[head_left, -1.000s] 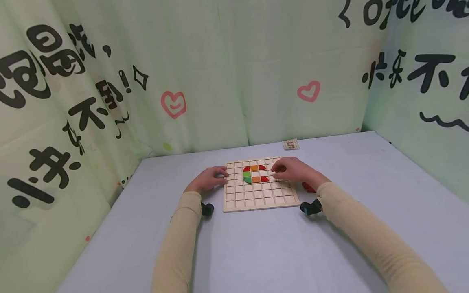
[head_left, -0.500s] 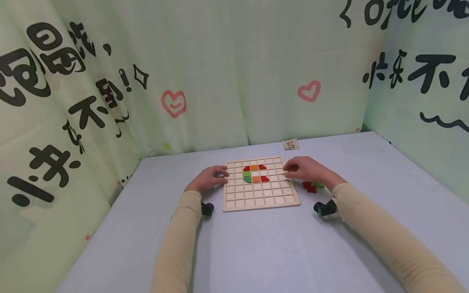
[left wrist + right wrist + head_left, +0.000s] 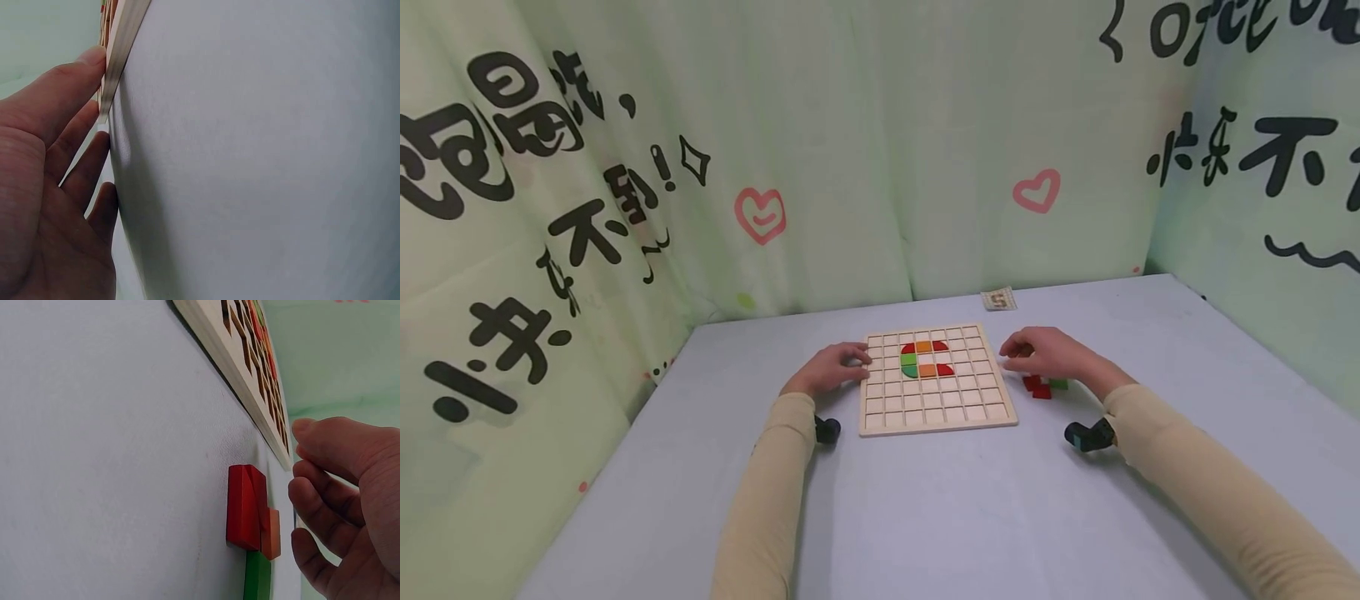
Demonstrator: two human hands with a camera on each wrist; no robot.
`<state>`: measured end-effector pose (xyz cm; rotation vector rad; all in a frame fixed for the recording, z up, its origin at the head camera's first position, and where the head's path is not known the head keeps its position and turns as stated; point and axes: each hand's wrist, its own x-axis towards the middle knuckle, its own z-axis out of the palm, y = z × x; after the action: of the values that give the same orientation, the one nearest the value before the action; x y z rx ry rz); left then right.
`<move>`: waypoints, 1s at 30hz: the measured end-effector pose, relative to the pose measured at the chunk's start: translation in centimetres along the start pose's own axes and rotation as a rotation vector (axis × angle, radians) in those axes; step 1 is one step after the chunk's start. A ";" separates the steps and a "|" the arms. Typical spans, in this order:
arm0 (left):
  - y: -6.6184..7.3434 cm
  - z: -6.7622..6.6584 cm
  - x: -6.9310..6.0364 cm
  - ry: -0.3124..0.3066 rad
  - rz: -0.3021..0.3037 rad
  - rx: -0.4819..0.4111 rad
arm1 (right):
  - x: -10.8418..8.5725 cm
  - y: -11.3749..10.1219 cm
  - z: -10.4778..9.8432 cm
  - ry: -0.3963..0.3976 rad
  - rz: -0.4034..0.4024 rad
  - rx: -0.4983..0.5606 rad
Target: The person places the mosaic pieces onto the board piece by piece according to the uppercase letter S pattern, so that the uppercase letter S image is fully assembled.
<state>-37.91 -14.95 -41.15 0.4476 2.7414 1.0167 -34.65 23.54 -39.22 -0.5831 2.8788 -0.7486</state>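
Note:
A wooden grid board point(image 3: 955, 412) lies on the table, with red, orange and green pieces point(image 3: 927, 370) set in a C-like shape near its middle. My left hand point(image 3: 829, 368) touches the board's left edge; in the left wrist view the thumb of that hand point(image 3: 56, 156) rests at the wooden rim. My right hand point(image 3: 1048, 354) hovers just off the board's right side, fingers loosely bent and holding nothing visible. Under it lie loose red pieces point(image 3: 1042, 391) and a green one point(image 3: 1059, 383). The right wrist view shows red point(image 3: 244, 506), orange point(image 3: 271, 534) and green blocks point(image 3: 257, 575) beside the hand point(image 3: 350, 506).
A small patterned card point(image 3: 998, 299) lies near the table's back edge, behind the board. Curtains point(image 3: 880, 167) with black writing and pink hearts hang behind and at both sides of the table point(image 3: 940, 517).
My right hand has moved right, from over the board to beside it, uncovering the board's right columns and some loose pieces. My left hand stays at the left edge.

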 end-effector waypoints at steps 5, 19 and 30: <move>-0.1 0.3 0.0 -0.007 0.012 0.002 | -0.4 0.1 0.0 -0.012 0.008 0.005; -0.3 0.2 0.1 -0.019 0.038 0.033 | -1.2 -0.1 -0.3 -0.033 0.024 -0.012; -0.1 -0.1 0.3 -0.009 0.018 0.029 | -1.8 0.7 -1.1 -0.039 -0.001 -0.028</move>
<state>-38.23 -15.01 -41.12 0.4814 2.7523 0.9786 -33.42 25.35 -38.56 -0.5950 2.8577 -0.6906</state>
